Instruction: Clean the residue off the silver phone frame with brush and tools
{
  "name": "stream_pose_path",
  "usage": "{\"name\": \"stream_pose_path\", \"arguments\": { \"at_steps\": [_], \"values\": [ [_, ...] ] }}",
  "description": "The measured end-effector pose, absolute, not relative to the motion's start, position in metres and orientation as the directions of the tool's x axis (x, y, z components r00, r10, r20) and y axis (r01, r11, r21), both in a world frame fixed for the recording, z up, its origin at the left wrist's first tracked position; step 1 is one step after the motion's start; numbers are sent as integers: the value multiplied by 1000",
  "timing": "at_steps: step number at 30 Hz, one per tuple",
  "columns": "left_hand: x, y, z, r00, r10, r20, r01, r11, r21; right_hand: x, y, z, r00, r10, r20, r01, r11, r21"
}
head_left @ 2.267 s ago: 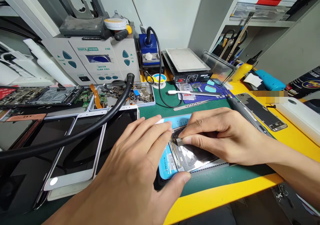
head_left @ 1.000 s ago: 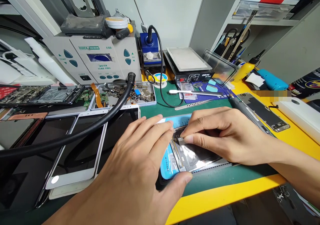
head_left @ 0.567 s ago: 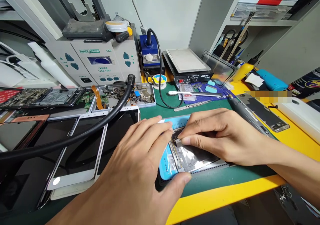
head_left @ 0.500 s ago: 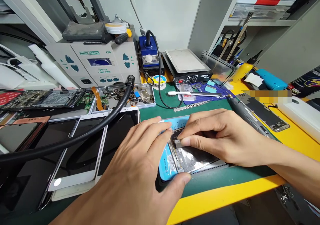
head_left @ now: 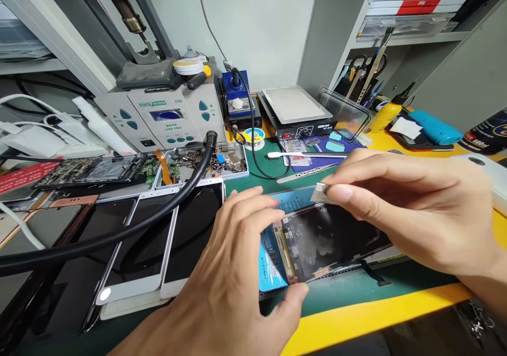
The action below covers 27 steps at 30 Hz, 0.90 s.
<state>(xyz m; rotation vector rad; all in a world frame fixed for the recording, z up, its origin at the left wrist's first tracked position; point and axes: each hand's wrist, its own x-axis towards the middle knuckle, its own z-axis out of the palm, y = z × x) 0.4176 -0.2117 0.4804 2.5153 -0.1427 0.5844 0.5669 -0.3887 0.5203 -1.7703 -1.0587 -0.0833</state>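
A dark phone screen [head_left: 336,234] lies back side up on a blue printed packet [head_left: 270,269], with a small circuit strip along its left end and a short flex cable [head_left: 376,274] sticking out at its near edge. Around the left end of the screen, my left hand [head_left: 225,261] spans its width, fingertips at the far corner and thumb on the near edge. My right hand [head_left: 412,203] is raised just above the screen, thumb and index finger pinching a small whitish, translucent piece of film [head_left: 320,192]. The fingers hide part of that piece.
Several phones [head_left: 134,245] lie to the left, crossed by a thick black hose [head_left: 158,229]. Behind stand a hot air station [head_left: 166,115], a tray of circuit boards [head_left: 233,174] and a hot plate [head_left: 304,129]. A white-tipped swab [head_left: 301,155] and tweezers [head_left: 309,172] rest beyond the packet.
My right hand has lifted off the screen's circuit end and moved up and right, with the film between its fingertips. My left hand stays at the left end. The camera view has shifted slightly.
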Motion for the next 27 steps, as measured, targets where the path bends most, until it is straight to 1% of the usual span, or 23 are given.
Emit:
{"name": "stream_pose_path", "arguments": {
  "at_steps": [5,12,17,20,22,24,27],
  "values": [
    [417,-211,478,888,-11,460,-268,-825,498,562,-392,524,566,613,552,740,-84,-667],
    [415,-212,476,879,-14,476,-266,-844,466,559,-393,529,537,645,544,750,-69,-658],
    [414,-212,474,890,-15,455,-270,-822,501,558,-393,530,527,649,548,763,-79,-641],
    [414,-210,473,893,-10,450,-271,-810,520,559,-393,531,504,650,568,777,-55,-627],
    [414,-210,473,891,-6,453,-265,-818,510,560,-393,531,465,672,577,786,-14,-618],
    [415,-210,473,889,-10,459,-263,-830,491,562,-393,532,412,752,515,765,23,-644],
    [416,-210,475,905,-5,425,-234,-840,490,565,-392,531,364,884,295,660,-21,-751]
  ]
}}
